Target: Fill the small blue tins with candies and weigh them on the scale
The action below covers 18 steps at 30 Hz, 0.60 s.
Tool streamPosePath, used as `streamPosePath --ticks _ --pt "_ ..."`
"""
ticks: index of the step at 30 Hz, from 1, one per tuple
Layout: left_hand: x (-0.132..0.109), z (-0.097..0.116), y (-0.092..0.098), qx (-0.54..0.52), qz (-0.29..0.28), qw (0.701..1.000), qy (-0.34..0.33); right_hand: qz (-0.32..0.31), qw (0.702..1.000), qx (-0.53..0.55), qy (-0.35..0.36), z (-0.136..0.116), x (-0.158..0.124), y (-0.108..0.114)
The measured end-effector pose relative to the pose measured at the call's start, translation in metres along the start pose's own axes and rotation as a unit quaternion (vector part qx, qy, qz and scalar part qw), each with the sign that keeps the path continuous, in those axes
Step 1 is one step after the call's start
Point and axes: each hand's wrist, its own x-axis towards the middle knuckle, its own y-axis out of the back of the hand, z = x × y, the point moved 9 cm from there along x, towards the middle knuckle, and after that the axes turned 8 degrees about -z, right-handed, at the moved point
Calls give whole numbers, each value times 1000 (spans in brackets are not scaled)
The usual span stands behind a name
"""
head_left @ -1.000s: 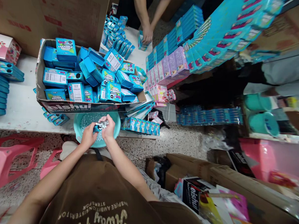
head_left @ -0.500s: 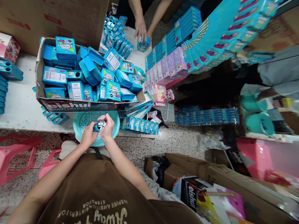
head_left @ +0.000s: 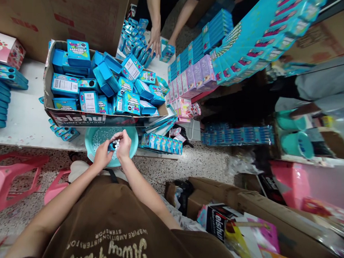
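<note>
Over a turquoise basin (head_left: 135,144) of small white candies (head_left: 100,135), both my hands meet. Fingers of my left hand (head_left: 102,154) wrap a small blue candy box (head_left: 111,146), its dark opening turned towards the other hand. Cupped beside that opening, my right hand (head_left: 124,145) holds white candies (head_left: 116,143). Behind the basin stands a cardboard carton (head_left: 76,119) heaped with blue candy boxes (head_left: 131,104), several of them showing open backs.
Across the table, a co-worker's hand (head_left: 154,40) reaches over rows of blue boxes (head_left: 132,45). Stacked purple boxes (head_left: 206,72) and a turquoise fan of display packs (head_left: 256,41) rise at right. Pink stools (head_left: 11,172) stand at left; cartons (head_left: 259,207) fill the lower right.
Fewer white candies show in my right palm, beside the box. The co-worker's one hand has moved left from a blue box to the rows. My view has shifted slightly.
</note>
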Motion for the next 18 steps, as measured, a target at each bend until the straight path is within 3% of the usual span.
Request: streamPosePath --ticks 9,14,18 --pt "-3 8 -2 23 -10 999 -34 81 995 36 -46 6 2 16" --pt "-4 3 1 2 -5 1000 -4 17 998 -14 -58 8 -2 2" --pt "-5 7 -3 -4 -17 1000 -24 24 999 -13 -32 4 -3 3"
